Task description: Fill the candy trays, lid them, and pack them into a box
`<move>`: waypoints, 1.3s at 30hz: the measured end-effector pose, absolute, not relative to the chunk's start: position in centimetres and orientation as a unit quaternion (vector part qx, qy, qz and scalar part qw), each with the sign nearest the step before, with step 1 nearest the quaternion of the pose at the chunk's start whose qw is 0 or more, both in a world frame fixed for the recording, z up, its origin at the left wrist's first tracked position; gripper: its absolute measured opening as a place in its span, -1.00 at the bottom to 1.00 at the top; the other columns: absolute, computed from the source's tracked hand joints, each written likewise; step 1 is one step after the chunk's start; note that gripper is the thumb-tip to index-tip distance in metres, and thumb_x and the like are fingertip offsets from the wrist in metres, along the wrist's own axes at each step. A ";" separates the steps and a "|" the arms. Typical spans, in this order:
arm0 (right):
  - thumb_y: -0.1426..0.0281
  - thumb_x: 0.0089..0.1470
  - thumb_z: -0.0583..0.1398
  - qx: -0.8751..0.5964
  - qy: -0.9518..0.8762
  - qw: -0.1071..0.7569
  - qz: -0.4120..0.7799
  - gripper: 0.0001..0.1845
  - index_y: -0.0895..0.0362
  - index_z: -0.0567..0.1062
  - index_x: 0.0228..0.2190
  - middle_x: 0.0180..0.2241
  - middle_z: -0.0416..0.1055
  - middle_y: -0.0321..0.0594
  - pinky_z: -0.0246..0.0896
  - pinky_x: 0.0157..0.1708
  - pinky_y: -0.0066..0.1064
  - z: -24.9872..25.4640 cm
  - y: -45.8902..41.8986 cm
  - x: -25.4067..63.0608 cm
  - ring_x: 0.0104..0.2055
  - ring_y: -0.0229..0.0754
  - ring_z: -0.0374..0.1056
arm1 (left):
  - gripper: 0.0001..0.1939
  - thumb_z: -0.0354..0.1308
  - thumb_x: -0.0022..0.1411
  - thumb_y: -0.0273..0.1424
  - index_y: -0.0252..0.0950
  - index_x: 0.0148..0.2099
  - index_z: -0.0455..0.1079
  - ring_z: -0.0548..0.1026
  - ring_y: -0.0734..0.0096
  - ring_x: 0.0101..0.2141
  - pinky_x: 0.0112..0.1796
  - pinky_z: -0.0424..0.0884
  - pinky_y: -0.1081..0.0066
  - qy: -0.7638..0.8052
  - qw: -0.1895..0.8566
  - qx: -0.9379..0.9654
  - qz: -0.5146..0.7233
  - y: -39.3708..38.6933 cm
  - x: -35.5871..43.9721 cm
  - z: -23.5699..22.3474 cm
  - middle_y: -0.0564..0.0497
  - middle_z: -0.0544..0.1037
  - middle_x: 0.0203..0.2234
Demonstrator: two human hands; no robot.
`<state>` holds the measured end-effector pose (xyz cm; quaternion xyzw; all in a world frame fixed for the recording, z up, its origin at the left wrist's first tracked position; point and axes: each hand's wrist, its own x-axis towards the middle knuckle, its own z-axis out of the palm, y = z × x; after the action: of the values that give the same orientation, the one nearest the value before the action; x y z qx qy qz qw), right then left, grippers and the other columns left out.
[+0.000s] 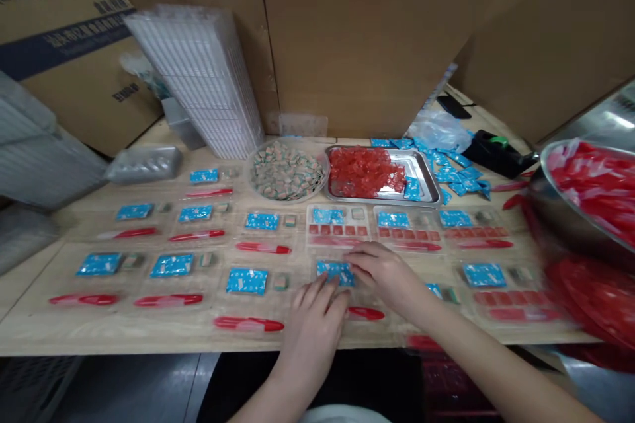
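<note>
Head view: the left hand (315,324) lies open beside a blue sachet (336,272) at lower centre, the right hand (384,275) curves over it, grip unclear; filled trays (342,211) hold red pieces (337,230), and loose sachets (456,175) remain upper right.

In front of you, tall brown cardboard sheets (367,33) stand like a wall behind the light wooden table (30,317), and a printed carton (64,39) leans in at the left. Past the table's front edge you see a grey floor (133,390), with a dark mesh crate (34,390) at lower left — the light stays soft and even.
</note>
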<state>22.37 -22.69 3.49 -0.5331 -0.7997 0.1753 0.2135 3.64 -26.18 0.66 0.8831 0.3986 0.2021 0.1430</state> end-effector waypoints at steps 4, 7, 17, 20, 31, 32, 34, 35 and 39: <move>0.54 0.07 0.14 -0.559 -0.806 0.157 0.112 -0.86 0.19 0.51 -0.35 -0.38 0.45 -0.09 0.34 -0.27 -0.25 3.2 -23.0 22.0 -0.30 -0.08 0.36 | -0.73 0.05 0.23 -0.50 -0.22 -0.03 0.38 0.34 0.12 0.05 -0.06 0.33 0.14 0.385 0.140 0.888 0.208 -26.1 3.5 0.3 -0.05 0.45 0.02; 0.52 0.09 0.12 -0.561 -0.806 0.150 0.110 -0.87 0.18 0.49 -0.38 -0.39 0.43 -0.10 0.34 -0.31 -0.29 3.2 -23.6 21.8 -0.32 -0.10 0.36 | -0.73 0.04 0.23 -0.52 -0.23 -0.03 0.38 0.35 0.11 0.04 -0.07 0.34 0.13 0.387 0.149 0.884 0.213 -26.2 3.3 0.0 -0.05 0.46 0.01; 0.34 0.08 0.13 -0.736 -0.661 0.141 0.039 -0.79 0.19 0.52 -0.39 -0.34 0.47 -0.04 0.22 -0.17 -0.24 2.9 -13.9 27.4 -0.21 -0.03 0.35 | -0.71 0.04 0.22 -0.54 -0.21 -0.02 0.37 0.34 0.12 0.06 -0.06 0.33 0.14 0.398 0.176 0.875 0.213 -25.9 3.4 0.3 -0.03 0.44 0.03; 0.42 0.02 0.14 -0.752 -0.648 0.121 0.021 -0.82 0.24 0.53 -0.46 -0.34 0.45 0.06 0.17 -0.12 -0.16 2.4 -10.6 29.3 -0.16 0.05 0.33 | -0.71 0.04 0.20 -0.57 -0.23 -0.04 0.37 0.34 0.11 0.06 -0.08 0.33 0.14 0.403 0.176 0.874 0.207 -25.8 3.4 0.4 -0.04 0.44 0.03; 0.36 0.03 0.10 -0.448 -0.732 -0.006 0.514 -0.76 0.11 0.58 -0.47 -0.50 0.50 -0.29 0.20 -0.44 -0.49 6.6 -16.3 23.0 -0.44 -0.26 0.37 | -0.67 0.05 0.20 -0.57 -0.25 0.01 0.34 0.32 0.15 0.08 -0.05 0.30 0.16 0.402 0.185 0.875 0.196 -25.9 3.2 0.3 -0.05 0.44 0.03; 0.36 0.02 0.11 -0.466 -0.722 -0.004 0.511 -0.76 0.12 0.57 -0.48 -0.54 0.48 -0.29 0.19 -0.47 -0.48 6.2 -16.1 22.6 -0.48 -0.26 0.36 | -0.67 0.06 0.20 -0.57 -0.26 0.01 0.34 0.33 0.14 0.08 -0.05 0.31 0.17 0.400 0.187 0.875 0.197 -25.9 3.2 0.3 -0.05 0.44 0.03; 0.36 0.01 0.12 -0.501 -0.722 0.014 0.478 -0.78 0.13 0.56 -0.50 -0.57 0.47 -0.29 0.16 -0.50 -0.47 5.3 -15.7 22.4 -0.51 -0.25 0.35 | -0.67 0.07 0.19 -0.58 -0.27 0.01 0.34 0.33 0.14 0.07 -0.06 0.31 0.17 0.396 0.189 0.876 0.199 -25.9 3.2 0.4 -0.06 0.44 0.04; 0.36 0.00 0.14 -0.512 -0.732 0.023 0.448 -0.79 0.13 0.56 -0.52 -0.56 0.47 -0.29 0.16 -0.49 -0.47 4.9 -15.5 22.4 -0.50 -0.24 0.35 | -0.66 0.06 0.19 -0.58 -0.27 0.01 0.34 0.33 0.15 0.08 -0.05 0.31 0.17 0.396 0.188 0.876 0.202 -25.9 3.2 0.4 -0.06 0.44 0.04; 0.43 -0.05 0.18 -0.537 -0.772 0.040 0.337 -0.86 0.13 0.53 -0.56 -0.49 0.46 -0.25 0.16 -0.38 -0.44 4.2 -15.6 23.2 -0.39 -0.21 0.35 | -0.66 0.04 0.20 -0.58 -0.27 0.01 0.34 0.34 0.15 0.07 -0.05 0.32 0.16 0.401 0.189 0.873 0.204 -25.9 3.2 0.5 -0.08 0.44 0.03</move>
<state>23.16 -15.56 4.24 -0.5369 -0.7724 0.3370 0.0398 3.20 -25.90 0.49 0.8727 0.4012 0.2044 0.1888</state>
